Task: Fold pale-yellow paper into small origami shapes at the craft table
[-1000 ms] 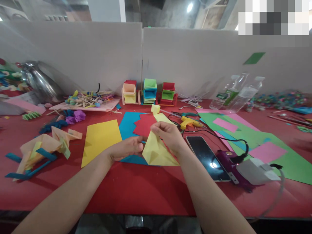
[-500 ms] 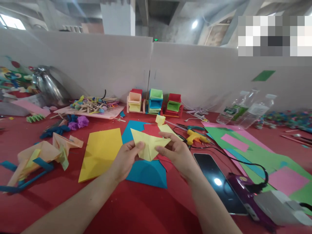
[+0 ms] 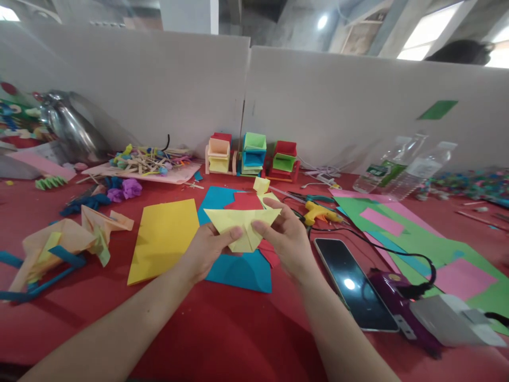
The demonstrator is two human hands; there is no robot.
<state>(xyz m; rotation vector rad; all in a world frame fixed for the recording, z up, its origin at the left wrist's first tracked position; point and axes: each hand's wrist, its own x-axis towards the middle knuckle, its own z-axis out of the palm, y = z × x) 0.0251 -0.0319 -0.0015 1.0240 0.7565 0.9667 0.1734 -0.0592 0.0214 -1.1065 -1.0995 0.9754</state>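
Between my two hands is a folded piece of pale yellow paper (image 3: pixel 245 243), wide and straight along its top edge and narrower at the bottom. My left hand (image 3: pixel 210 248) pinches its left side, thumb on the near face. On the right side, the thumb of my right hand (image 3: pixel 281 233) presses near the middle crease, with the other fingers behind the paper. Below and behind it lie blue paper (image 3: pixel 242 273) and red paper (image 3: pixel 248 200). A yellow paper sheet (image 3: pixel 164 239) lies left of my left hand.
Right of my hands are a phone (image 3: pixel 356 286), a yellow glue gun (image 3: pixel 321 213) with its cable, and a purple power strip (image 3: pixel 401 310). Small folded paper boxes (image 3: pixel 253 154) stand by the partition. Plastic bottles (image 3: pixel 421 170), a metal jug (image 3: pixel 73 127) and peach paper (image 3: pixel 59 236) are farther out.
The yellow paper's upper edge has gone from a dipped shape to nearly straight as my hands flattened it. The view has tilted slightly downward.
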